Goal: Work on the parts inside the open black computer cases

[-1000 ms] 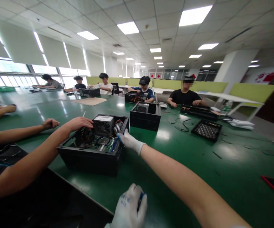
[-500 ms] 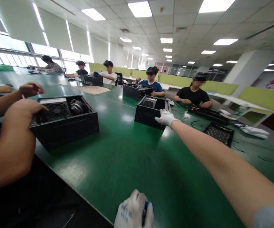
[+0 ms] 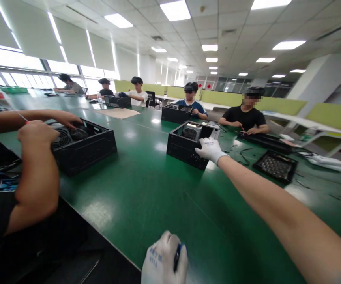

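Note:
In a white glove, my right hand (image 3: 210,150) is closed on the near right edge of a black computer case (image 3: 184,146), thumb on the outer wall and fingers over the rim. The case lies open-topped on the green table, with a grey power supply (image 3: 192,131) showing inside. My left hand (image 3: 165,258), gloved too, is curled near the table's front edge at the bottom of the view. A blue-and-black handle (image 3: 177,256) shows between its thumb and fingers; the rest of that tool is hidden.
On the left, a co-worker's bare hands (image 3: 38,132) work at another open case (image 3: 84,152). A black metal panel (image 3: 275,165) and loose cables (image 3: 243,156) lie to the right on the green table (image 3: 135,189). Several people sit along the far side.
The computer case has come slightly nearer and turned with my right hand on it. My left hand stays nearly in place. The co-worker's hands have shifted over their own case.

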The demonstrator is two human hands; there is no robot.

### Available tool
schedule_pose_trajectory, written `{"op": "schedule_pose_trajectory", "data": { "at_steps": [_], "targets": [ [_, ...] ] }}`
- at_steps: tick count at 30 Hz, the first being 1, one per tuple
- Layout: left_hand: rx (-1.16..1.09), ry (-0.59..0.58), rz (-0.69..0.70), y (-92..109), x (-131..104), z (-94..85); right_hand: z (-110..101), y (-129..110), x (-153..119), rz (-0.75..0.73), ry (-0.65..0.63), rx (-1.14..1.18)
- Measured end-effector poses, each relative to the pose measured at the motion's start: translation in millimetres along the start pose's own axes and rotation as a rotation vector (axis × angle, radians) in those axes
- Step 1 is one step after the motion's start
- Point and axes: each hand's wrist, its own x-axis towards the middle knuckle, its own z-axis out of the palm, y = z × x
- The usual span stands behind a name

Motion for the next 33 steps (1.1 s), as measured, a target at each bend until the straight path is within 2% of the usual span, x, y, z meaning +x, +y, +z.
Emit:
{"op": "schedule_pose_trajectory", "data": {
  "at_steps": [4, 12, 15, 18, 20, 22, 24, 26, 29, 33],
  "targets": [
    [-0.021, -0.017, 0.031, 2.4, 3.2, -8.4, -15.4, -5.8, -60.5, -0.07, 0.045, 0.021],
    [-0.052, -0.076, -0.008, 3.2, 3.5, -14.9, -61.3, 2.5, -213.2, -0.205, 0.113, 0.128],
    [-0.114, -0.109, 0.055, 20.2, 12.5, -35.6, -76.9, 9.7, -265.5, -0.279, 0.165, 0.244],
    [-0.117, -0.111, 0.207, 53.5, 32.0, -68.9, -91.0, 16.8, -308.7, -0.324, 0.184, 0.332],
    [-0.087, -0.086, 0.291, 77.7, 49.0, -88.7, -99.4, 21.1, -331.8, -0.354, 0.193, 0.364],
    [-0.03, -0.077, 0.327, 97.8, 66.5, -100.6, -106.7, 25.2, -351.4, -0.391, 0.212, 0.382],
    [0.036, -0.116, 0.344, 111.7, 81.9, -103.9, -112.8, 29.1, -368.5, -0.417, 0.23, 0.39],
    [0.1, -0.205, 0.377, 120.3, 92.3, -101.2, -117.4, 32.9, -384.0, -0.431, 0.244, 0.397],
    [0.161, -0.358, 0.445, 128.4, 95.2, -95.4, -122.1, 38.1, -404.4, -0.453, 0.26, 0.41],
    [0.183, -0.442, 0.451, 138.5, 80.9, -95.9, -126.6, 43.4, -423.2, -0.47, 0.27, 0.417]
  ]
}}
